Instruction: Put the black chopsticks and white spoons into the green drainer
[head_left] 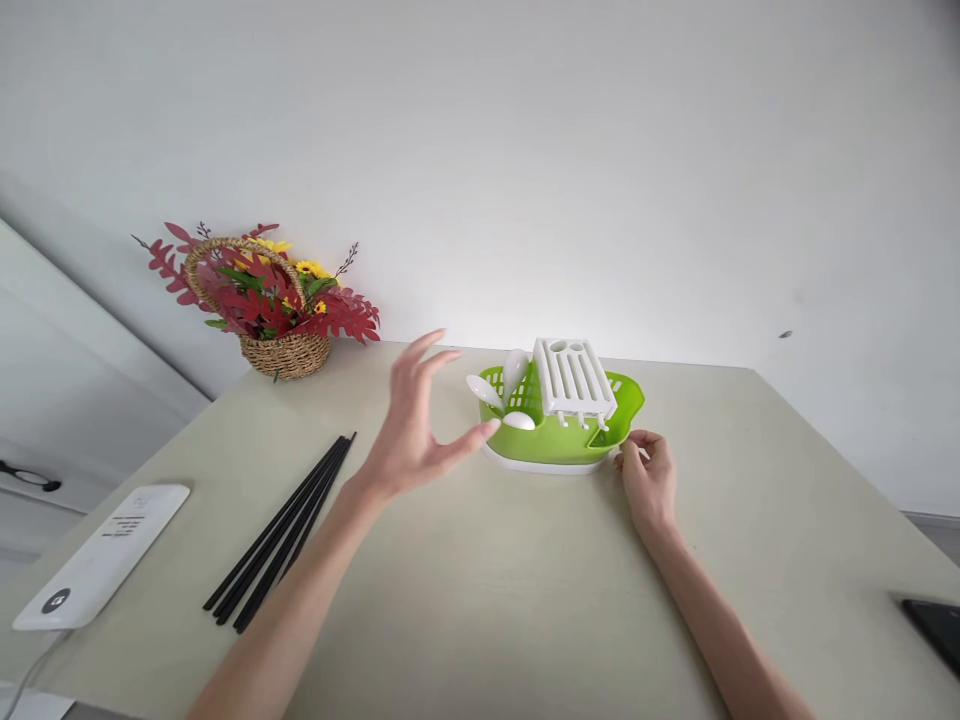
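Observation:
A green cutlery drainer (626, 405) on a white base stands at the far middle of the table. It carries a white slotted insert (574, 378) and a few white spoons (504, 395) stick out of its left side. My left hand (416, 420) hovers open just left of the spoons, fingers spread, holding nothing. My right hand (649, 475) rests on the table with fingers curled against the drainer's right front edge. Several black chopsticks (281, 530) lie together on the table, left of my left forearm.
A wicker basket of red and yellow flowers (274, 305) stands at the back left corner. A white flat device with a cable (101, 555) lies near the left edge. A dark phone (937, 625) lies at the right edge. A white wall rises behind the table.

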